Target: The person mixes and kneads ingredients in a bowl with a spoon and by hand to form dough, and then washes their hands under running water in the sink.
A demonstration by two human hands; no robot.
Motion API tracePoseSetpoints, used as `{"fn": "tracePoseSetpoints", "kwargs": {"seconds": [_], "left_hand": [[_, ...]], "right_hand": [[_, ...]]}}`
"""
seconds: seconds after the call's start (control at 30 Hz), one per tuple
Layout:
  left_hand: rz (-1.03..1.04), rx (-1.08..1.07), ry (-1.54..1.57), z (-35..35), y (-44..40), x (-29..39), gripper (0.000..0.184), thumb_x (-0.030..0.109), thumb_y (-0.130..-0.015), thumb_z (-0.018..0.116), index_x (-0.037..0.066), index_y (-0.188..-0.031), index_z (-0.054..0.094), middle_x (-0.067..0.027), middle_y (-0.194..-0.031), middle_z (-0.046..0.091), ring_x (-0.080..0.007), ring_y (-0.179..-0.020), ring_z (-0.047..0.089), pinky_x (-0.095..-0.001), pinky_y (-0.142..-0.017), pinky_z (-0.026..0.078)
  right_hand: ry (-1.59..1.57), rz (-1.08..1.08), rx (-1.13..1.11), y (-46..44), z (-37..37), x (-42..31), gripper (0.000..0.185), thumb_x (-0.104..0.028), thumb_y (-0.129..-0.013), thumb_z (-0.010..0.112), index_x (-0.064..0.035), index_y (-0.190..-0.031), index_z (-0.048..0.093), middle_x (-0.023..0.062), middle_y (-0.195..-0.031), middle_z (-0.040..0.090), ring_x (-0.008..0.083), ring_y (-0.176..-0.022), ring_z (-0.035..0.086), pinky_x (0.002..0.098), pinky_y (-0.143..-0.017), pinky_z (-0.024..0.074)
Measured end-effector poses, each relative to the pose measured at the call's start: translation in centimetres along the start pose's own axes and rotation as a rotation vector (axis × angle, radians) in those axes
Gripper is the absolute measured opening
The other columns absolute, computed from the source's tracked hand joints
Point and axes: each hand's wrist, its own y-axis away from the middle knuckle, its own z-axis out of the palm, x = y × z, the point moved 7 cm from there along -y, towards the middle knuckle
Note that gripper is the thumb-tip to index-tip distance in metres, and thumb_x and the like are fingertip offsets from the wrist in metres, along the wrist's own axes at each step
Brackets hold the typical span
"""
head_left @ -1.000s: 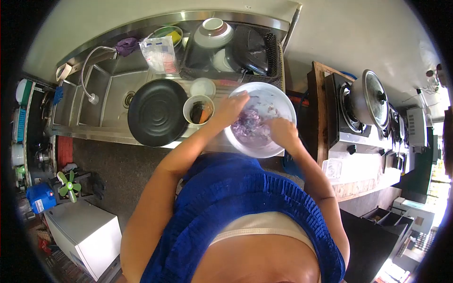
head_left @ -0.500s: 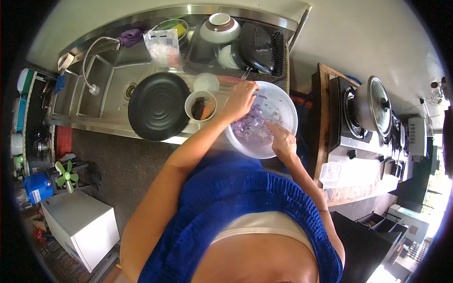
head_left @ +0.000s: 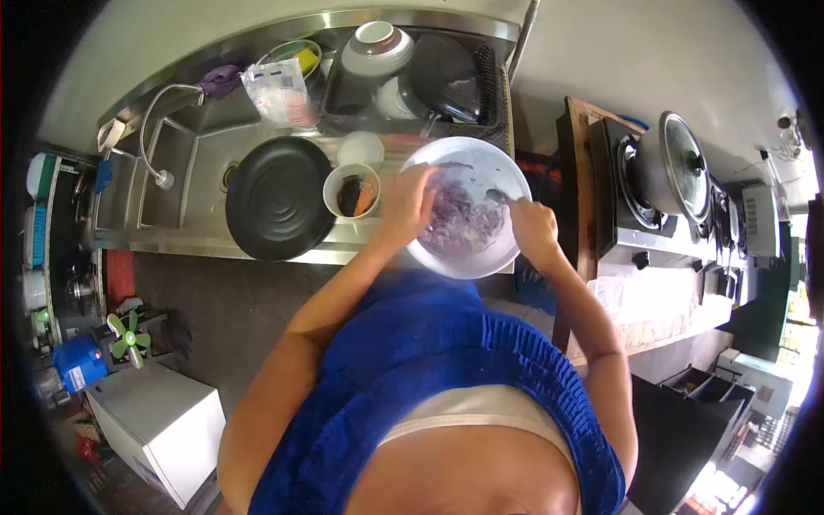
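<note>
A white bowl [head_left: 522,184] stands at the counter's front edge with a purple, shredded-looking mixture [head_left: 463,219] in it. My left hand [head_left: 405,210] is at the bowl's left rim, its fingers and thumb around the edge and a little blurred. My right hand [head_left: 536,230] is closed at the right rim on the handle of a spoon [head_left: 498,197], whose head points left over the mixture. Left of the bowl, a white cup [head_left: 330,194] holds something dark and orange. Beside it lie a small white lid or dish [head_left: 360,150] and a black round pan [head_left: 281,197].
Behind the bowl, a black dish rack [head_left: 506,94] holds bowls and a black lidded pan [head_left: 446,79]. A plastic bag [head_left: 276,94] leans near the sink [head_left: 227,129]. To the right, a lidded pot [head_left: 674,172] sits on a stove [head_left: 605,172].
My left hand has slid from the bowl's far rim to its left side. My right hand has lifted from the mixture to the right rim, showing the spoon. The view has shifted slightly.
</note>
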Motion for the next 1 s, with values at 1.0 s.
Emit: {"fn": "tracePoseSetpoints", "kwargs": {"seconds": [1.0], "left_hand": [[0.348, -0.17, -0.027, 3.0, -4.8, -3.3, 0.026, 0.005, -0.087, 0.06, 0.008, -0.112, 0.055, -0.0162, -0.119, 0.053, -0.0375, -0.107, 0.056, -0.0445, -0.094, 0.045]], "right_hand": [[-0.393, -0.04, -0.026, -3.4, -0.8, -3.9, 0.045, 0.0, -0.076, 0.053, -0.0142, -0.117, 0.064, 0.0142, -0.099, 0.068, 0.034, -0.09, 0.066, 0.0443, -0.075, 0.0534]]}}
